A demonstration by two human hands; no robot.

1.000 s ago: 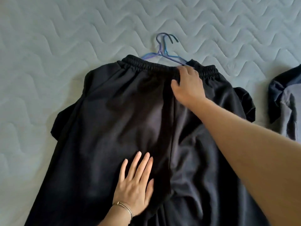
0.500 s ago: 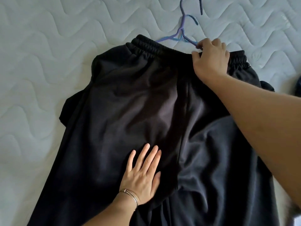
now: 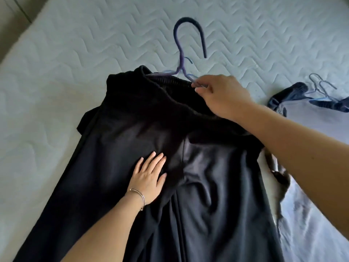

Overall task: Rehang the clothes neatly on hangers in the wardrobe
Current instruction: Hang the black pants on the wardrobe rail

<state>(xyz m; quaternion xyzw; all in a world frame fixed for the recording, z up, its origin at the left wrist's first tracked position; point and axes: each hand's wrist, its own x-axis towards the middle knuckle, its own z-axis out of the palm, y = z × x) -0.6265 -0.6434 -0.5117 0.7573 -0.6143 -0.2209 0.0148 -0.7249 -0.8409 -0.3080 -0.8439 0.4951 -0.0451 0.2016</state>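
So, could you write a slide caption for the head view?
Right hand pinches the purple hanger at black trousers' waistband; left hand lies flat on them.

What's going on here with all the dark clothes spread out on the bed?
A person is putting black trousers onto a purple hanger on a quilted mattress. The right hand pinches the hanger's arm at the elastic waistband, while the left hand lies flat on the fabric, holding it down. Another garment with hangers lies to the right.

Two garments point(image 3: 198, 186) point(image 3: 311, 167), three hangers point(image 3: 181, 53) point(image 3: 315, 82) point(image 3: 327, 87) (two far right) — two hands point(image 3: 149, 178) point(image 3: 222, 95).
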